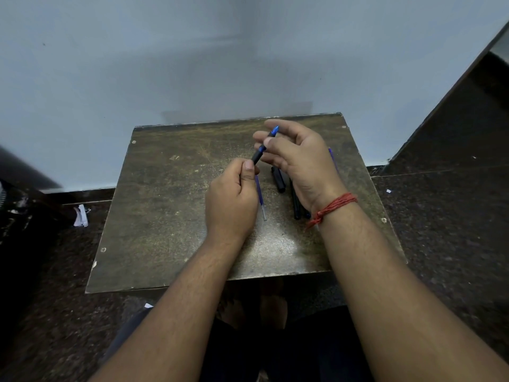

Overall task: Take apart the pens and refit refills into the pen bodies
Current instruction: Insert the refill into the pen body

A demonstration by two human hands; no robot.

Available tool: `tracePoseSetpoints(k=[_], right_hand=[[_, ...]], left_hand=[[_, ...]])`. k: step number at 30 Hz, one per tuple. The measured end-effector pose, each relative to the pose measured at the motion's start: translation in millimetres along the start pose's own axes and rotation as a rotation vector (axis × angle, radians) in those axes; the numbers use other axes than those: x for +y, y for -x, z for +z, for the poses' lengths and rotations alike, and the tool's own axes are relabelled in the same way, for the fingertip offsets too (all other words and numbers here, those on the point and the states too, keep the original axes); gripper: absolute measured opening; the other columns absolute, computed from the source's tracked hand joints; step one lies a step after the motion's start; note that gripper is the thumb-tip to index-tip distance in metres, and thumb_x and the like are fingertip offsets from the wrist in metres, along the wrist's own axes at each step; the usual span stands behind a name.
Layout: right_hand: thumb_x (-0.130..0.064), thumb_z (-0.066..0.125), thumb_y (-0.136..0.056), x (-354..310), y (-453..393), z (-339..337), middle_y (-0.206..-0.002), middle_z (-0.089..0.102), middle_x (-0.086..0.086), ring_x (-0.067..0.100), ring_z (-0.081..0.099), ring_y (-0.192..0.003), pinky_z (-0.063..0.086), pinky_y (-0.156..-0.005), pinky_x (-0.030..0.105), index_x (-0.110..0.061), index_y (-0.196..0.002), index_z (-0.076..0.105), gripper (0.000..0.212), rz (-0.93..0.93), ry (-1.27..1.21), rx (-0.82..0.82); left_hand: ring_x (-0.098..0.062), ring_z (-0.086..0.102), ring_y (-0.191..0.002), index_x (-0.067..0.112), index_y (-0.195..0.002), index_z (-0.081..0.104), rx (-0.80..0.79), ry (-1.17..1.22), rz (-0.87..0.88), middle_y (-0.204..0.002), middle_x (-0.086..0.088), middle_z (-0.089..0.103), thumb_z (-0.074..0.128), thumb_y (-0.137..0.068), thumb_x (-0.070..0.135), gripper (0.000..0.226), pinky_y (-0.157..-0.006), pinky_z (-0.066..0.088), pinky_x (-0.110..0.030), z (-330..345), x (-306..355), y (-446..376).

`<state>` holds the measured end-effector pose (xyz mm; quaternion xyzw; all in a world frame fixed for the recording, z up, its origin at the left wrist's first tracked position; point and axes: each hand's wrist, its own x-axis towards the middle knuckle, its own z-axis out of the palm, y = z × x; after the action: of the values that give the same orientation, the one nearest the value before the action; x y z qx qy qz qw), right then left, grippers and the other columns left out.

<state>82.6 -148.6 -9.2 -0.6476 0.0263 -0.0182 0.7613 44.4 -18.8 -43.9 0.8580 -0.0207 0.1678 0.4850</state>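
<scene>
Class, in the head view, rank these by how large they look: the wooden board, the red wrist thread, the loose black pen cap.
1. wooden board
2. red wrist thread
3. black pen cap; close to the thread in apparent size, so this order is unsure.

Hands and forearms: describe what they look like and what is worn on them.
Both forearms are bare, no sleeves or gloves on the left hand or right hand. A red thread band, wound several times and knotted, circles the right wrist. No rings or watch show.
</scene>
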Motion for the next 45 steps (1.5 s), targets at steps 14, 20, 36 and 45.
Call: tracePoseSetpoints(k=[14, 20, 36, 45], right_hand=[[0.001, 0.061, -0.092, -9.8, -1.1, -5.8, -0.089, 0.072, 0.007, 0.018, 0.068, -0.084, 0.059, -0.079, 0.036, -0.005, -0.101, 0.069, 0.013, -0.046, -0.096, 0.145], [-0.002, 0.062, -0.093, -11.3, -1.7, -11.6, -0.093, 0.073, 0.009, 0.018, 0.071, -0.087, 0.057, -0.076, 0.031, -0.006, -0.104, 0.069, 0.014, -0.060, -0.075, 0.139], [-0.025, 0.061, -0.090, -20.2, -6.9, -56.9, -0.088, 0.068, -0.009, 0.013, 0.064, -0.088, 0.048, -0.072, 0.020, -0.028, -0.097, 0.069, 0.011, -0.096, 0.842, 0.412], [-0.016, 0.056, -0.084, -9.7, -4.6, -52.0, -0.074, 0.052, 0.000, 0.030, 0.053, -0.084, 0.036, -0.067, 0.032, -0.018, -0.085, 0.053, 0.004, 0.111, 1.399, 0.188]], left_hand=[[-0.002, 0.043, -0.048, 0.019, -0.088, 0.065, 0.017, 0.003, 0.003, -0.052, 0.014, 0.042, 0.043, -0.105, 0.033, 0.032, -0.044, 0.024, -0.019, 1.5, -1.2, -0.5], [-0.005, 0.041, -0.048, 0.021, -0.087, 0.063, 0.010, -0.009, 0.017, -0.053, 0.012, 0.042, 0.042, -0.106, 0.034, 0.032, -0.043, 0.025, -0.020, 1.5, -1.6, -0.1], [-0.004, 0.037, -0.050, 0.019, -0.098, 0.058, 0.107, 0.082, -0.025, -0.058, 0.013, 0.038, 0.039, -0.107, 0.031, 0.024, -0.046, 0.026, -0.019, -1.0, 3.0, -0.7], [0.000, 0.041, -0.053, 0.022, -0.098, 0.057, 0.154, 0.114, -0.026, -0.060, 0.014, 0.039, 0.041, -0.107, 0.030, 0.019, -0.048, 0.031, -0.014, -1.0, 0.8, -4.1]])
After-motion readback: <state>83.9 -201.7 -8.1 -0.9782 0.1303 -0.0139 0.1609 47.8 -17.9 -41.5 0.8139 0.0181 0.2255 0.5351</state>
